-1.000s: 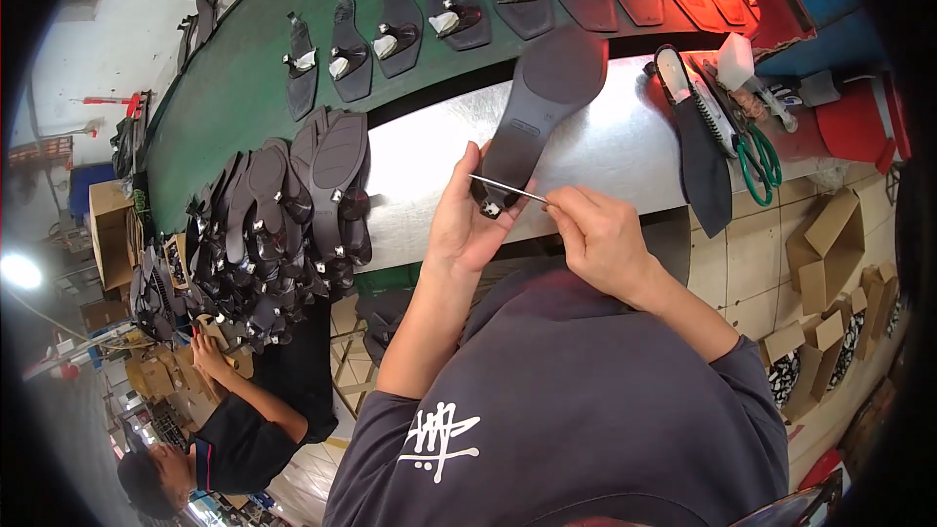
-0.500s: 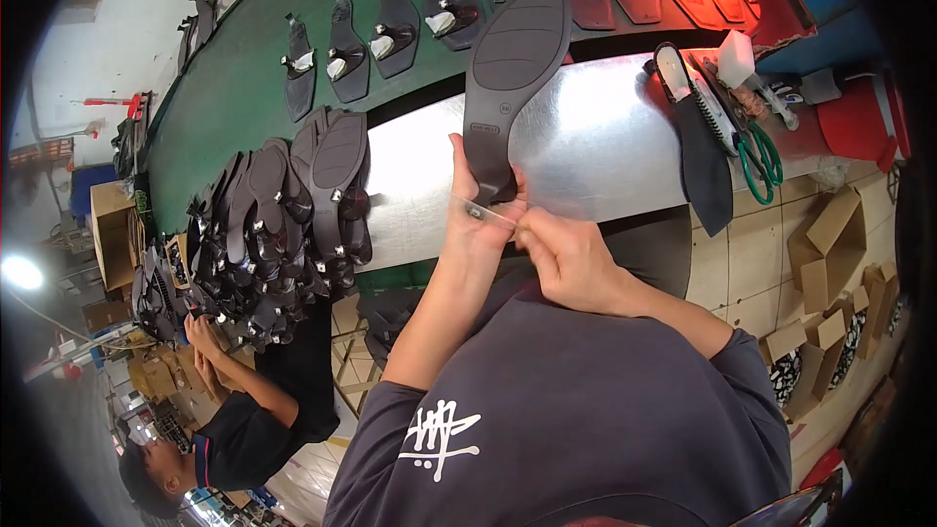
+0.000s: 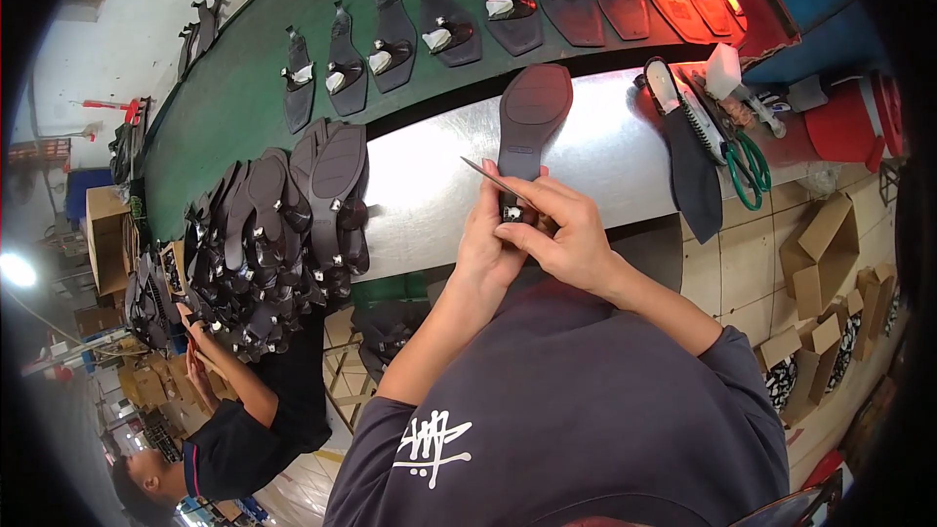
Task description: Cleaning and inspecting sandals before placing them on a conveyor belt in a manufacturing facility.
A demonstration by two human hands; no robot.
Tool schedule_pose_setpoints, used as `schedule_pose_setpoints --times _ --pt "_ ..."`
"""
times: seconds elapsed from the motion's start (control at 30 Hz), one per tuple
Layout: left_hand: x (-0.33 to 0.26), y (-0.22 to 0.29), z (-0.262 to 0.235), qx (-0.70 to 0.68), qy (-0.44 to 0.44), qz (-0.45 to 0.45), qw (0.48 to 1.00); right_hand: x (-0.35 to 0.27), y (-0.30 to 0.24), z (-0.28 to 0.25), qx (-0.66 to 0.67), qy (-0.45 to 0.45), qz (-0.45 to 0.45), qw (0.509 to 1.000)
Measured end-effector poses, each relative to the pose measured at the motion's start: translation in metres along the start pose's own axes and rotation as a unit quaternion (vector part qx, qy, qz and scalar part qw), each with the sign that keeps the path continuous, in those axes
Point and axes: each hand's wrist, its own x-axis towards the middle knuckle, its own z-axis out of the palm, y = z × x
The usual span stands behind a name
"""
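A dark brown heeled sandal (image 3: 535,102) is sole up in front of me, its toe pointing away over the metal worktop (image 3: 420,171). My left hand (image 3: 483,244) is closed around its heel end from the left and below. My right hand (image 3: 571,234) pinches a thin, dark, pointed tool (image 3: 485,173), whose tip points left and away across the narrow part of the sole. My right thumb rests beside the small heel (image 3: 511,215), where a pale patch shows. The tool's grip end is hidden in my fingers.
Sandals in a row (image 3: 449,34) lie along the green belt behind the worktop, the right ones under red light. A heap of sandals (image 3: 264,224) stands at left. Green-handled scissors (image 3: 749,171) and a black sole piece (image 3: 697,200) lie right. A co-worker (image 3: 234,439) sits at lower left.
The sandal has come lower and nearer to me. My right hand has moved up onto its heel end, and the pointed tool now crosses over the sole. The belt's sandals have shifted slightly in view.
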Motion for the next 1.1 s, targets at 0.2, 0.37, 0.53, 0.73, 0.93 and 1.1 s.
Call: schedule_pose_setpoints --times 0.2,0.37,0.53,0.73,0.93,1.1 --pt "0.001 0.001 0.014 0.005 -0.021 -0.004 1.0 0.009 0.008 -0.001 0.01 0.081 -0.07 0.994" --pt "-0.011 0.001 -0.004 0.046 -0.017 0.139 0.989 0.02 -0.01 0.009 -0.045 0.046 -0.108 0.992" --pt "-0.025 0.068 -0.013 0.189 0.034 0.319 0.928 0.014 -0.015 -0.004 -0.073 0.022 -0.041 0.996" --pt "-0.135 0.212 -0.051 0.294 0.304 0.577 0.699 0.02 0.004 -0.024 -0.045 0.025 0.025 0.998" --pt "-0.21 0.308 -0.147 0.404 0.443 0.601 0.528 0.026 0.024 -0.035 -0.057 0.024 0.031 0.998" --pt "-0.208 0.294 -0.14 0.484 0.543 0.597 0.338 0.026 0.04 -0.054 -0.176 0.058 0.005 0.983"
